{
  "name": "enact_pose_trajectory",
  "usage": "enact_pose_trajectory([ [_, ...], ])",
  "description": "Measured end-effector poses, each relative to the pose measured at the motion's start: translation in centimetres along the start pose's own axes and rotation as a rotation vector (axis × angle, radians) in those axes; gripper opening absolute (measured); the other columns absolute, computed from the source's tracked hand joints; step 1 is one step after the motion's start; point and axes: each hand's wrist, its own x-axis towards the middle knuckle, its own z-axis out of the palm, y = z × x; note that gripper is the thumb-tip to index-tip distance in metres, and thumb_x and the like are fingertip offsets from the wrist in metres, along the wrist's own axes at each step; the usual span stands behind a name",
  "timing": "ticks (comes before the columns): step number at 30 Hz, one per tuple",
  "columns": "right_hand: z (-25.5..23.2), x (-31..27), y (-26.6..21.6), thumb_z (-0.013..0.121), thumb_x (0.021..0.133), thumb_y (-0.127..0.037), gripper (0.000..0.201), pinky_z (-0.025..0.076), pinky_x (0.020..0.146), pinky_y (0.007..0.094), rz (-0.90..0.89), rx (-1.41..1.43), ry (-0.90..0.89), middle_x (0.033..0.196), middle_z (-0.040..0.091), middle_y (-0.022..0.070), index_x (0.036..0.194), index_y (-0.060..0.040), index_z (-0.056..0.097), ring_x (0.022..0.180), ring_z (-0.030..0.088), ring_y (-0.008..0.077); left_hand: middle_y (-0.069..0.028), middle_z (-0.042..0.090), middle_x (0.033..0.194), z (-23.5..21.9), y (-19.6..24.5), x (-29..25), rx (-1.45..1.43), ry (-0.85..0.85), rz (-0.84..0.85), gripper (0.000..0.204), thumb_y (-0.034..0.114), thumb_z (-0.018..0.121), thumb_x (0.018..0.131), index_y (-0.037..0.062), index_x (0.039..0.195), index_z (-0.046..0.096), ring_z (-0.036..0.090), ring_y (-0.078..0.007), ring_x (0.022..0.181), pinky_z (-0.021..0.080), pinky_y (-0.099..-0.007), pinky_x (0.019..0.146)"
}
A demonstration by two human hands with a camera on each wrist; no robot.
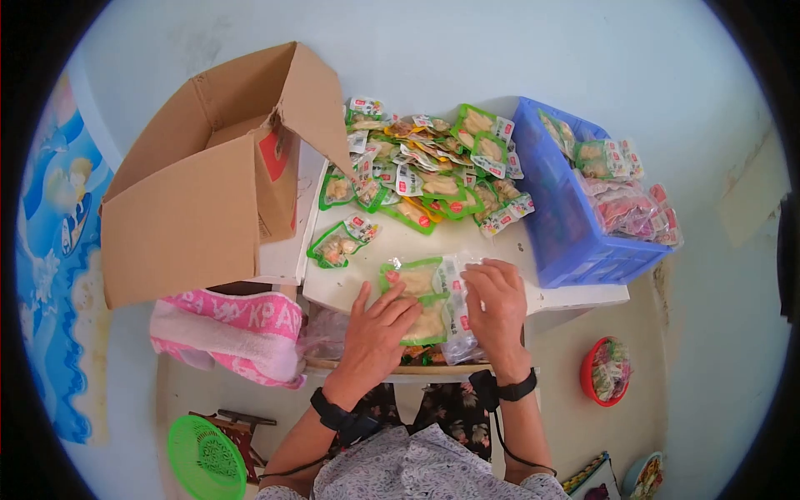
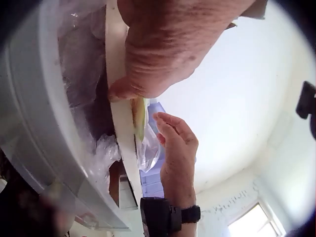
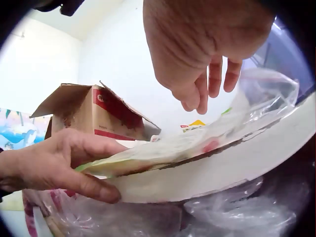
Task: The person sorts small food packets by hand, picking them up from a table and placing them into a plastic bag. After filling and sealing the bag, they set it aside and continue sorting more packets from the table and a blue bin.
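Observation:
Two green-edged food packets (image 1: 427, 323) with pale contents lie side by side at the table's front edge, their white label ends toward the right. Clear plastic (image 1: 461, 346) spreads at those label ends and stands up in the right wrist view. My left hand (image 1: 375, 337) rests its extended fingers on the packets' left side, the thumb at the table edge (image 3: 148, 190). Over the label ends is my right hand (image 1: 500, 317); its fingers hang loosely bent, and in the right wrist view (image 3: 202, 49) they point down above the plastic with nothing between them.
A heap of similar packets (image 1: 433, 171) covers the back of the table. An open cardboard box (image 1: 183, 225) stands left, a blue crate (image 1: 575, 250) holding packets right. A pink-white towel (image 1: 229, 329) hangs left. Red (image 1: 587, 375) and green baskets (image 1: 179, 454) sit lower down.

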Motion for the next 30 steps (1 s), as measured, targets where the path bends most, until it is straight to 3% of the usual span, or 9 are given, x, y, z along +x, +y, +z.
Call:
enact_pose_trajectory([
  [4, 0.7, -0.1, -1.2, 0.072, 0.075, 0.001, 0.024, 0.048, 0.084, 0.0423, 0.006, 0.047, -0.017, 0.096, 0.071, 0.0026, 0.096, -0.0100, 0.072, 0.105, 0.063, 0.0279, -0.0058, 0.056, 0.150, -1.2, -0.9, 1.5, 0.025, -0.032, -0.031, 0.070, 0.028, 0.084, 0.076, 0.0080, 0.139, 0.061, 0.036, -0.0275, 0.154, 0.020, -0.0656, 0.125],
  [8, 1.4, -1.8, -0.9, 0.073, 0.080, -0.003, 0.016, 0.048, 0.081, 0.0421, 0.067, 0.012, -0.144, 0.099, 0.070, 0.0033, 0.094, -0.0095, 0.072, 0.095, 0.062, 0.0291, -0.0091, 0.046, 0.161, -1.8, -1.6, 2.5, 0.039, -0.114, -0.082, 0.089, 0.048, 0.086, 0.074, 0.0080, 0.148, 0.055, 0.029, -0.0293, 0.157, 0.020, -0.0663, 0.124],
  [11, 1.0, -2.0, -0.7, 0.072, 0.082, -0.005, 0.013, 0.048, 0.080, 0.0425, 0.051, 0.013, -0.157, 0.102, 0.068, 0.0032, 0.094, -0.0099, 0.070, 0.094, 0.061, 0.0290, -0.0110, 0.040, 0.166, -1.1, -1.4, 2.5, 0.051, -0.101, -0.078, 0.098, 0.051, 0.086, 0.073, 0.0106, 0.154, 0.049, 0.027, -0.0306, 0.158, 0.019, -0.0661, 0.125],
  [17, 0.4, -1.8, -0.6, 0.071, 0.084, -0.006, 0.010, 0.048, 0.080, 0.0423, 0.026, 0.002, -0.226, 0.102, 0.068, 0.0038, 0.093, -0.0098, 0.069, 0.095, 0.062, 0.0292, -0.0083, 0.039, 0.167, -1.2, -1.5, 2.3, 0.095, -0.093, -0.048, 0.096, 0.061, 0.080, 0.078, 0.0155, 0.156, 0.049, 0.025, -0.0303, 0.159, 0.017, -0.0644, 0.126],
  [20, -0.8, -1.9, -0.2, 0.072, 0.085, -0.004, 0.012, 0.051, 0.081, 0.0427, -0.008, 0.062, -0.324, 0.103, 0.070, 0.0057, 0.097, -0.0081, 0.071, 0.095, 0.064, 0.0316, -0.0078, 0.040, 0.167, -1.4, -2.0, 2.3, 0.089, -0.099, -0.024, 0.092, 0.064, 0.077, 0.081, 0.0130, 0.154, 0.052, 0.025, -0.0309, 0.159, 0.020, -0.0647, 0.125],
  [23, -2.1, -2.4, -0.6, 0.072, 0.089, 0.000, 0.015, 0.055, 0.081, 0.0398, 0.035, 0.356, -0.163, 0.103, 0.072, 0.0094, 0.103, -0.0050, 0.072, 0.093, 0.068, 0.0315, -0.0091, 0.043, 0.165, -2.7, -2.2, 2.8, 0.078, -0.144, 0.001, 0.090, 0.064, 0.076, 0.082, 0.0102, 0.151, 0.055, 0.027, -0.0307, 0.158, 0.023, -0.0666, 0.123],
  [26, -2.3, -3.5, -0.1, 0.070, 0.092, 0.003, 0.016, 0.056, 0.081, 0.0354, 0.221, 0.465, 0.124, 0.101, 0.072, 0.0126, 0.107, -0.0020, 0.073, 0.091, 0.070, 0.0280, -0.0150, 0.057, 0.150, -4.0, -1.4, 3.9, 0.114, -0.150, 0.033, 0.079, 0.057, 0.075, 0.087, 0.0058, 0.146, 0.059, 0.044, -0.0355, 0.146, 0.037, -0.0601, 0.117],
  [27, -1.9, -3.9, 0.6, 0.066, 0.096, 0.003, 0.013, 0.053, 0.079, 0.0311, 0.286, 0.495, 0.206, 0.099, 0.071, 0.0103, 0.107, -0.0011, 0.071, 0.090, 0.068, 0.0197, -0.0161, 0.060, 0.143, -4.3, -1.0, 4.6, 0.047, -0.135, -0.004, 0.073, 0.053, 0.074, 0.089, 0.0046, 0.143, 0.060, 0.049, -0.0366, 0.139, 0.040, -0.0568, 0.114],
  [30, -0.9, -4.3, 2.9, 0.066, 0.098, 0.002, 0.012, 0.053, 0.075, 0.0296, 0.495, 0.525, 0.366, 0.095, 0.070, 0.0088, 0.109, -0.0007, 0.070, 0.084, 0.066, 0.0161, -0.0183, 0.067, 0.124, -4.8, -0.1, 7.6, -0.045, -0.047, -0.065, 0.057, 0.039, 0.073, 0.093, 0.0017, 0.136, 0.063, 0.060, -0.0391, 0.120, 0.048, -0.0489, 0.105],
])
